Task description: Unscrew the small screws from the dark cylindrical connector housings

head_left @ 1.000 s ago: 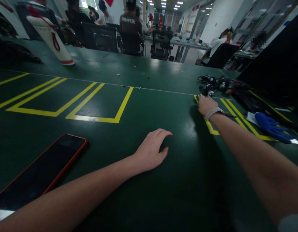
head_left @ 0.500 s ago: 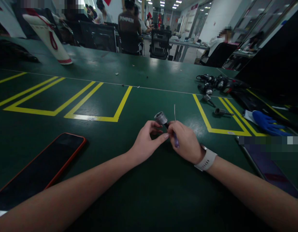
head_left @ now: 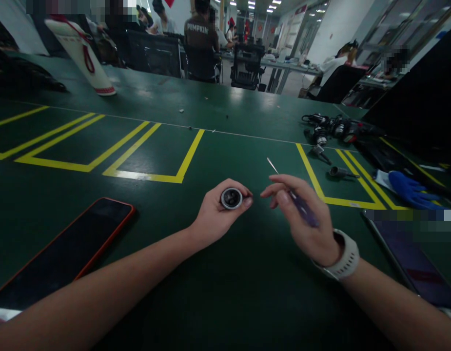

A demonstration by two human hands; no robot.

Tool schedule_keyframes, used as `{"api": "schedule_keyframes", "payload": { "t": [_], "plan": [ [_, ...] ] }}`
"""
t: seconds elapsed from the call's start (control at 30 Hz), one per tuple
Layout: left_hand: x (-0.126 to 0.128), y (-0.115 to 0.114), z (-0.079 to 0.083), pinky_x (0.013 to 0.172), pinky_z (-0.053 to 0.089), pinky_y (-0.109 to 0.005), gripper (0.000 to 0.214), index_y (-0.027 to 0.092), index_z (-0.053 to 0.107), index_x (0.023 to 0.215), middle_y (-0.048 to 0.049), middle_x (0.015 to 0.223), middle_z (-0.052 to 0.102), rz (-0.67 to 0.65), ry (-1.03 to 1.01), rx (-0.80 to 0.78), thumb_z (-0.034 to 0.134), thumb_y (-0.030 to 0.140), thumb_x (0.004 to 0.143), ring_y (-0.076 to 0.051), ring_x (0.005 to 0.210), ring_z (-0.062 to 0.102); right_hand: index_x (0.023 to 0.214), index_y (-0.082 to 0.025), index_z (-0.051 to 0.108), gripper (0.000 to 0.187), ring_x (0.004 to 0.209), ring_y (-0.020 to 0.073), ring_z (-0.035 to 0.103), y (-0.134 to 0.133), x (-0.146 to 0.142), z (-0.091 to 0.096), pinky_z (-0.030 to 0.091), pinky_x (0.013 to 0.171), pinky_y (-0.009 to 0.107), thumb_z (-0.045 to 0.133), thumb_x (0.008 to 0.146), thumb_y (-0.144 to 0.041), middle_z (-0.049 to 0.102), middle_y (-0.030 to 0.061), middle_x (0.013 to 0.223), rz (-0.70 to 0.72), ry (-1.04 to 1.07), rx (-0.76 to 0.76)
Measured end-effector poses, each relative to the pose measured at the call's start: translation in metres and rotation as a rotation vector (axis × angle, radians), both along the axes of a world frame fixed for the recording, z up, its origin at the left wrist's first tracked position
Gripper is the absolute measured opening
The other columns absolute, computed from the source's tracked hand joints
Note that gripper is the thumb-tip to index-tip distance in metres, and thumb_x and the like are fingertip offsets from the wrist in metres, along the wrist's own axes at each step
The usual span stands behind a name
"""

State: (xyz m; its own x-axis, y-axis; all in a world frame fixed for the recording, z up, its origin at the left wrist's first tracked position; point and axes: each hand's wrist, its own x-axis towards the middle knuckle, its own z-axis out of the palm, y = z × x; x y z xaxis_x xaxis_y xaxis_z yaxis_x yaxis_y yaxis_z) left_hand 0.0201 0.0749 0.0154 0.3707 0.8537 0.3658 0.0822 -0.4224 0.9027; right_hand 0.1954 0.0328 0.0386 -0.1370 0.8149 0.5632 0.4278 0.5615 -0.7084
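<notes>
My left hand (head_left: 212, 212) is closed around a small metal cylinder-headed part (head_left: 231, 198). Its round end faces up toward me, showing a grey rim and a dark inside; the rest is hidden by the fingers. To the right, my right hand (head_left: 307, 217) holds a slim screwdriver (head_left: 303, 209) with a purple handle against the palm. The thin metal shaft points up and left past the fingers, its tip clear of the cylinder-headed part. A gap separates the two hands above the green table (head_left: 218, 273).
A phone in an orange case (head_left: 75, 243) lies at left, another dark device (head_left: 408, 258) at right. Black metal parts (head_left: 320, 136), a similar cylindrical part (head_left: 338, 172) and a blue glove (head_left: 411, 190) lie back right. Yellow tape (head_left: 145, 177) marks the table; people sit beyond.
The cylinder-headed part has passed from my right hand to my left, its round end now facing me. My right hand has drawn away to the right, with the screwdriver tilted leftward.
</notes>
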Motion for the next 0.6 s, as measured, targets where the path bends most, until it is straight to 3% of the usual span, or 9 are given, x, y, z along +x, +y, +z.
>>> {"api": "schedule_keyframes", "payload": {
  "t": [0.1, 0.2, 0.43, 0.6],
  "plan": [
    [0.001, 0.002, -0.003, 0.060, 0.045, -0.024, 0.012, 0.018, 0.053, 0.075, 0.0035, 0.070, 0.055, 0.068, 0.050, 0.025, 0.065, 0.020, 0.075, -0.011, 0.065, 0.053, 0.098, -0.021, 0.066, 0.024, 0.066, 0.0143, 0.057, -0.008, 0.002, 0.016, 0.048, 0.056, 0.029, 0.043, 0.091, -0.026, 0.062, 0.0029, 0.076, 0.073, 0.255, -0.144],
    [0.002, 0.003, -0.007, 0.054, 0.040, -0.022, 0.017, 0.018, 0.049, 0.069, 0.0049, 0.065, 0.050, 0.072, 0.064, 0.051, 0.066, 0.021, 0.073, -0.009, 0.058, 0.047, 0.083, -0.020, 0.069, 0.022, 0.058, 0.0121, 0.055, -0.017, -0.001, 0.021, 0.044, 0.047, 0.025, 0.048, 0.090, -0.022, 0.060, 0.0010, 0.066, 0.130, 0.331, -0.235],
    [0.002, 0.006, -0.015, 0.057, 0.036, -0.025, 0.022, 0.018, 0.046, 0.062, 0.0050, 0.060, 0.047, 0.093, 0.217, 0.207, 0.063, 0.022, 0.075, -0.010, 0.056, 0.045, 0.087, -0.017, 0.057, 0.010, 0.056, 0.0093, 0.055, -0.027, -0.012, 0.011, 0.045, 0.049, 0.022, 0.053, 0.082, -0.010, 0.062, -0.0005, 0.070, 0.129, 0.091, -0.247],
    [0.002, 0.008, -0.017, 0.064, 0.036, -0.028, 0.021, 0.018, 0.046, 0.063, 0.0040, 0.062, 0.052, 0.087, 0.357, 0.327, 0.059, 0.023, 0.079, -0.011, 0.059, 0.047, 0.082, -0.016, 0.054, 0.012, 0.062, 0.0108, 0.056, -0.027, -0.013, 0.004, 0.045, 0.057, 0.026, 0.055, 0.077, -0.005, 0.061, 0.0013, 0.074, 0.122, -0.064, -0.121]
  ]
}}
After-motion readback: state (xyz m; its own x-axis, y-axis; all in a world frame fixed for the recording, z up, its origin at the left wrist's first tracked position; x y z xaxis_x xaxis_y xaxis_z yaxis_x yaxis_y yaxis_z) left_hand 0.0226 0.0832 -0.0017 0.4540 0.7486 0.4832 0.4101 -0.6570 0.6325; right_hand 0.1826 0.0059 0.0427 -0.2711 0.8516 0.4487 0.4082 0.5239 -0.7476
